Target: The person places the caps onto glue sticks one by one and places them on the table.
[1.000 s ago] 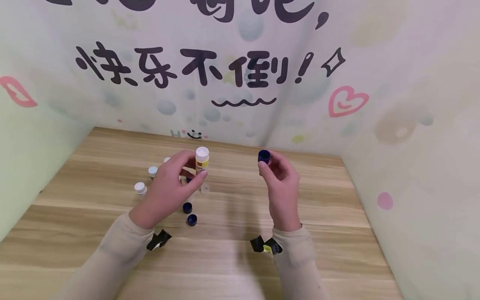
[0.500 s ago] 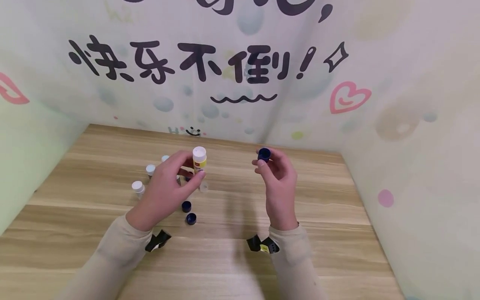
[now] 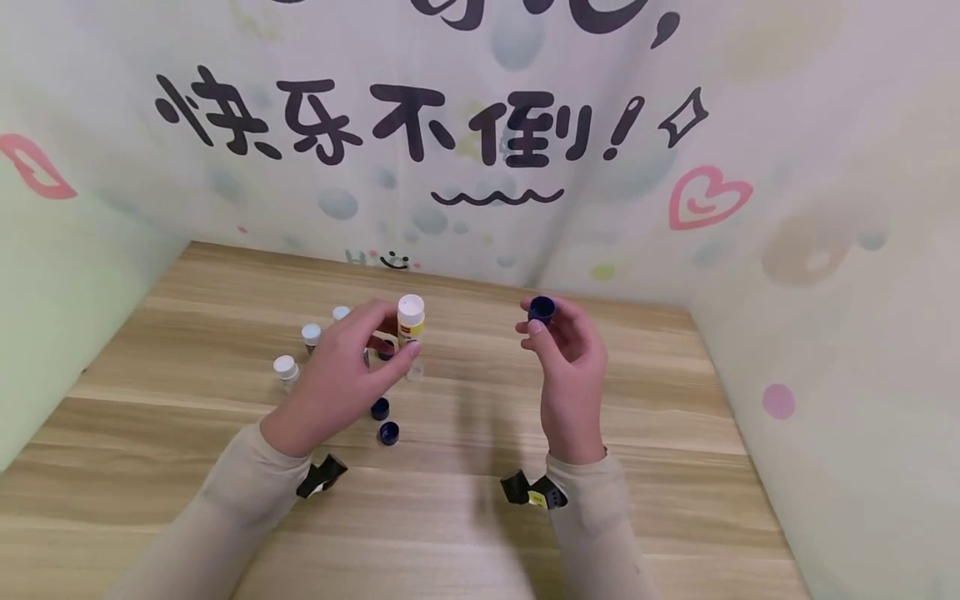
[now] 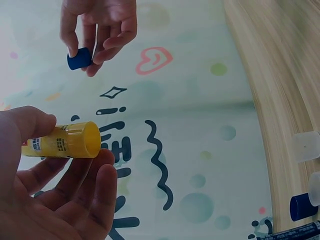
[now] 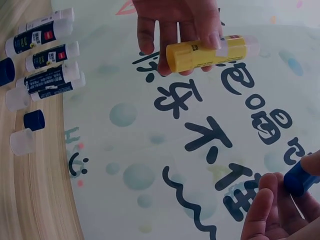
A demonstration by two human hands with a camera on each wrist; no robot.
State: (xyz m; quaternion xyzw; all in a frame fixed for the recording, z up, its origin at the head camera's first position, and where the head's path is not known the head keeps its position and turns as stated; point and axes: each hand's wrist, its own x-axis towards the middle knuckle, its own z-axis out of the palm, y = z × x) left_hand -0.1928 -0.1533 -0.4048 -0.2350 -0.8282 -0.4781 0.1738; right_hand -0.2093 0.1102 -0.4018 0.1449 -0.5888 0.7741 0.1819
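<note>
In the head view my left hand (image 3: pixel 337 379) holds a yellow glue stick (image 3: pixel 411 321) upright above the table, its white end on top. From the left wrist the yellow lower end of the same stick (image 4: pixel 75 142) shows between thumb and fingers. Across from it, apart, my right hand (image 3: pixel 572 392) pinches a dark blue glue stick cap (image 3: pixel 542 309), hollow side up. The right wrist view shows this cap (image 5: pixel 299 181) at the fingertips, with the yellow stick (image 5: pixel 205 54) in the other hand above.
Several glue sticks with dark blue labels (image 5: pixel 52 57) stand on the wooden table (image 3: pixel 637 517) at the left, white ends up. Loose blue caps (image 3: pixel 388 433) and clear caps (image 5: pixel 22 142) lie near them. Printed walls (image 3: pixel 465 233) border the table.
Both hands keep their grips at nearly the same places. Some right fingers have spread out to the left of the blue cap. The head view has shifted slightly.
</note>
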